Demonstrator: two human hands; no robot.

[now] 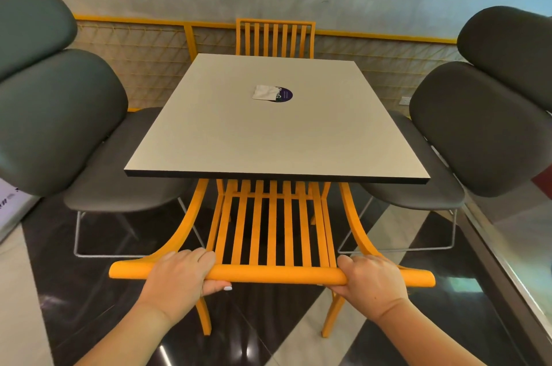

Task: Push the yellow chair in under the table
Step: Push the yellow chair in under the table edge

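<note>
Both hands, left [179, 273] & right [370, 279], clench yellow chair [270, 234] top rail, seat facing under table [268, 132].

- Grey padded chair [98, 156] at left, another [448, 153] at right — seats facing each other.
- Napkin [264, 93] overlapping a round purple sticker [286, 95].
- Slatted chair [274, 37] at the far end.
- Yellow railing [191, 40] along the wall.
</note>
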